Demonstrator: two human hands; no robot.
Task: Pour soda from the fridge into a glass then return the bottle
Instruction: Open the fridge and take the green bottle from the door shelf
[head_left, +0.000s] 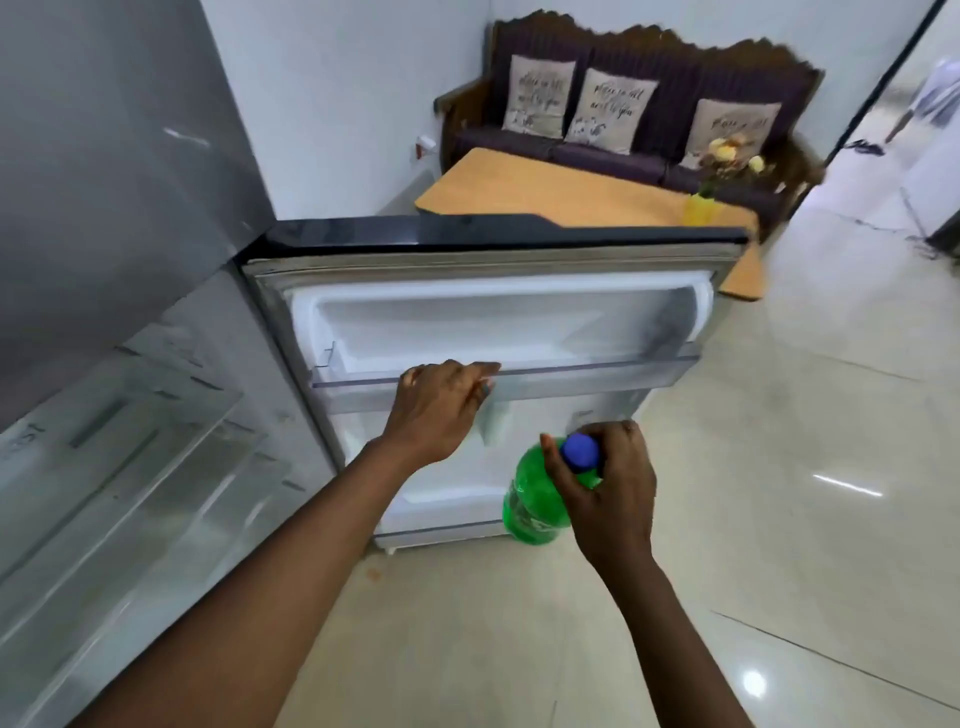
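Fridge door (519, 291) swung wide open. Left hand (441, 405) curled over front rail of upper door shelf (597, 371), gripping it. Right hand (610, 493) closed around neck of green bottle (530, 509), just under blue cap (582, 451). Bottle upright, low beside door's lower shelf, above tiled floor (779, 519).

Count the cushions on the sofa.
3, all leaning on the sofa back: left cushion, middle cushion, right cushion, partly behind the flowers. None seems hidden.
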